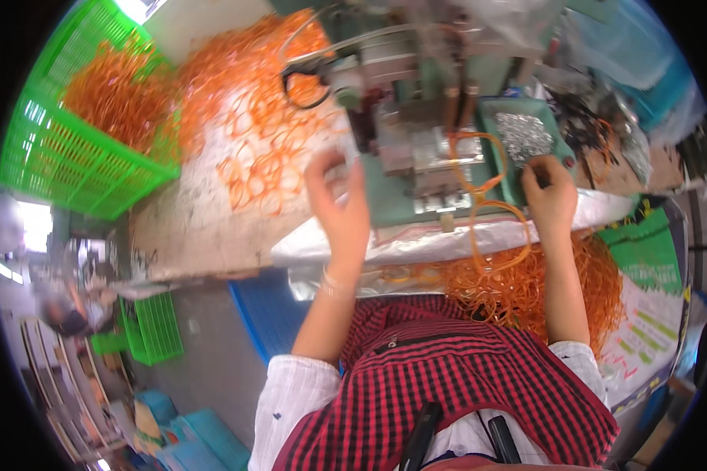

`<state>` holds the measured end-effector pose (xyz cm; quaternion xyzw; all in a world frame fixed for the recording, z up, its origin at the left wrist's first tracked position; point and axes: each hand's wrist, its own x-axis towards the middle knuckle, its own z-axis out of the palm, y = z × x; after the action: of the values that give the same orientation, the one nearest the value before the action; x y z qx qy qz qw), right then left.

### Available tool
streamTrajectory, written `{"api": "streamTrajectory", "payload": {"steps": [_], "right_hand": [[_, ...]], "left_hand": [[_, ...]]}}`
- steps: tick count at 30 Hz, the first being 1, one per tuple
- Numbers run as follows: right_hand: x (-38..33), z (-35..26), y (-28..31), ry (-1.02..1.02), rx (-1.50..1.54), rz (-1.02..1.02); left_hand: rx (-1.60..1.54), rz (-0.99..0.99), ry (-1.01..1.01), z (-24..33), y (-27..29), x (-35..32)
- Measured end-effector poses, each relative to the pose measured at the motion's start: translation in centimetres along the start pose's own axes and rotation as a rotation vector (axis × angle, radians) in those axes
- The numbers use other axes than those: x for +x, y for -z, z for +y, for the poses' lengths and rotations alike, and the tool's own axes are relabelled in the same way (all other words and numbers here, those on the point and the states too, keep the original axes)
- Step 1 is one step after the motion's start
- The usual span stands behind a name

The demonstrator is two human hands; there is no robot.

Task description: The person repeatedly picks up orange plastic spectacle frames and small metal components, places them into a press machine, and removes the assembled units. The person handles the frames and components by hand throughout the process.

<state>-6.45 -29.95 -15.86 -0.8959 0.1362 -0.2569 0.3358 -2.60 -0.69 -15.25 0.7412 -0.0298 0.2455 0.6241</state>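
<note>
An orange eyeglass frame (pixel 480 194) sits at the metal fixture (pixel 445 169) of a bench machine, one rim by the fixture and the other hanging past the bench's front edge. To its left, my left hand (pixel 339 200) is raised and slightly blurred, thumb and fingers apart, with nothing visible between them. On the right, my right hand (pixel 551 196) is at the near edge of a green tray (pixel 492 114) of small silvery metal parts (pixel 522 137). Its fingertips are pinched together; whatever they hold is too small to make out.
Many orange eyeglass frames (pixel 267 141) lie on the bench at left, beside a green basket (pixel 78 169) filled with more. Another orange heap (pixel 518 290) lies below the bench edge, near my lap. A black-handled lever (pixel 302 82) juts from the machine's left. Plastic bags (pixel 620 47) crowd the back right.
</note>
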Motion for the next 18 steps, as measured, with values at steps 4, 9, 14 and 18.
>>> {"api": "streamTrajectory", "payload": {"steps": [4,9,14,18], "right_hand": [[1.4,-2.1,-1.3,0.074,0.199,-0.023],[1.1,-1.2,0.9,-0.002,0.208,0.035],[1.7,-2.5,1.1,-0.034,0.249,-0.04],[3.7,-4.6,-1.3,0.139,0.242,0.029]], "left_hand": [[0.435,-0.119,-0.25,-4.9,-0.5,6.4],[0.449,0.334,-0.4,-0.6,3.4,10.8],[0.836,0.095,-0.395,-2.2,7.8,14.4],[0.904,-0.144,-0.052,-5.6,1.9,15.6]]}}
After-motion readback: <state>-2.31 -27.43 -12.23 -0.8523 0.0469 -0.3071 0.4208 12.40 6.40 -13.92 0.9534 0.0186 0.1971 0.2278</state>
